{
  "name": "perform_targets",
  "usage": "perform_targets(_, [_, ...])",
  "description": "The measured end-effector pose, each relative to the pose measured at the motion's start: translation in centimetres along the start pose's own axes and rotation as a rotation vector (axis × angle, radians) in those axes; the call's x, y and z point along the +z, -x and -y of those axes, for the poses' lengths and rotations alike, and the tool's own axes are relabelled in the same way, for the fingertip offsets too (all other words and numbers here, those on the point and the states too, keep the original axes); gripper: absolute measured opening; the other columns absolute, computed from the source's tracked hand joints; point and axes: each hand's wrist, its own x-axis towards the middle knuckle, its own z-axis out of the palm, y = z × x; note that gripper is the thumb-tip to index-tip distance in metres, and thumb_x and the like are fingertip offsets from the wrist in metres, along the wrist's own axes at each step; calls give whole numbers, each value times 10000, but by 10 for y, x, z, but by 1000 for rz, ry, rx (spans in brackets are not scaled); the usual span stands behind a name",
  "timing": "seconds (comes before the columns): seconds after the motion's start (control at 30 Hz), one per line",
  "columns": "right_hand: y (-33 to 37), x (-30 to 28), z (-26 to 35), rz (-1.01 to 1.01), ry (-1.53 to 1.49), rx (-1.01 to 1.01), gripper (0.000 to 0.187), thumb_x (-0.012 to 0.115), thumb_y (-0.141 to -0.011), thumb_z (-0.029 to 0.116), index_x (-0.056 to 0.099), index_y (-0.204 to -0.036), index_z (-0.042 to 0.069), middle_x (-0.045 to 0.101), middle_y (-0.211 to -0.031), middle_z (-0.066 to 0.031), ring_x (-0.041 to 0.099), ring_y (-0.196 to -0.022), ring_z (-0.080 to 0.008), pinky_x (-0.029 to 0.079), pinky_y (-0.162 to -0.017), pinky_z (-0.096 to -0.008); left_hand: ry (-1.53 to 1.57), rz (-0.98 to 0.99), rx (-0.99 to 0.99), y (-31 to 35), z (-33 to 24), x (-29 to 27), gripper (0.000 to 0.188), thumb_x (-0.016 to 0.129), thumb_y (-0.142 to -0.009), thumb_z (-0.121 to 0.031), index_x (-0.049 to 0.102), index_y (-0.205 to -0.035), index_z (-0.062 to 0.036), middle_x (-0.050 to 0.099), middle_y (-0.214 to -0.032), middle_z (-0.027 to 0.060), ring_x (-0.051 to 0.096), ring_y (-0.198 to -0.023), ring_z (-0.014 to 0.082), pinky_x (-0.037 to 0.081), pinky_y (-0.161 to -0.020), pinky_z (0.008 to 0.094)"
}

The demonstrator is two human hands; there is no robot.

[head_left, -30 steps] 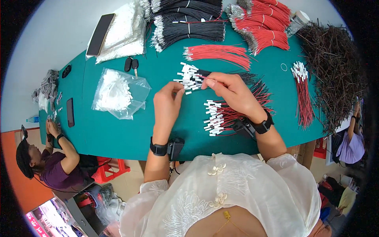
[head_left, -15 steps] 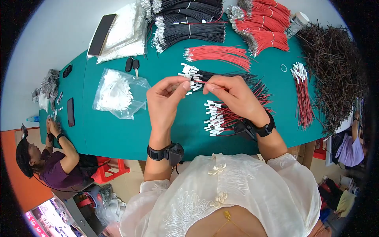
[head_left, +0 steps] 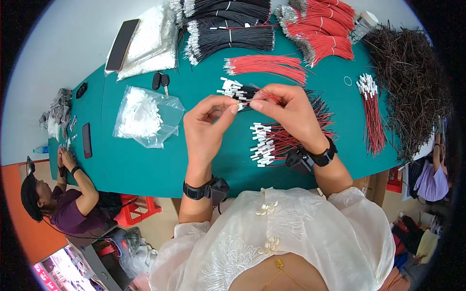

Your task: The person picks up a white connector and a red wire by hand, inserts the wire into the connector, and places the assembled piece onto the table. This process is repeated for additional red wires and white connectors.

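Over the middle of the green table, my left hand (head_left: 206,123) pinches a small white connector (head_left: 241,105) between thumb and forefinger. Close beside it, my right hand (head_left: 295,116) is closed on a thin red wire (head_left: 270,96), its thumb and forefinger meeting near the connector. Behind my hands lie black wires with white connectors (head_left: 231,87), partly hidden by the right hand. Under the right wrist spreads a pile of red and black wires with white connectors (head_left: 262,145). Loose red wires (head_left: 264,66) lie farther back.
Tied bundles of black wires (head_left: 235,41) and red wires (head_left: 330,46) line the far side. At left are a bag of white connectors (head_left: 141,116), keys (head_left: 160,81) and phones (head_left: 87,140). Rightward lie finished-looking red wires (head_left: 373,119) and a dark wire heap (head_left: 407,82). A person (head_left: 73,203) works at far left.
The red wire was stretched between both hands; now it is bunched in my right hand. A white connector shows at my left fingertips. The hands have come slightly closer together.
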Motion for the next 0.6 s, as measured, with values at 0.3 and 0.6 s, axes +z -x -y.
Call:
perform_targets(0.3, [1, 1, -1, -80, -26, -40, 100, 754, -834, 64, 716, -881, -16, 504, -661, 80, 358, -595, -7, 280, -522, -207, 29, 14, -23, 1, 4, 2, 108, 710, -870, -10, 695, -972, 23, 697, -907, 54, 630, -755, 80, 495, -664, 206])
perform_targets(0.6, [6, -1, 2, -174, 39, -86, 72, 753, -814, -1, 732, -880, -17, 623, -722, 53, 379, -586, 18, 257, -501, -177, 281, -26, -150, -1, 8, -1, 132, 690, -893, -29, 688, -1010, 29, 706, -900, 82, 675, -786, 136, 534, -685, 241])
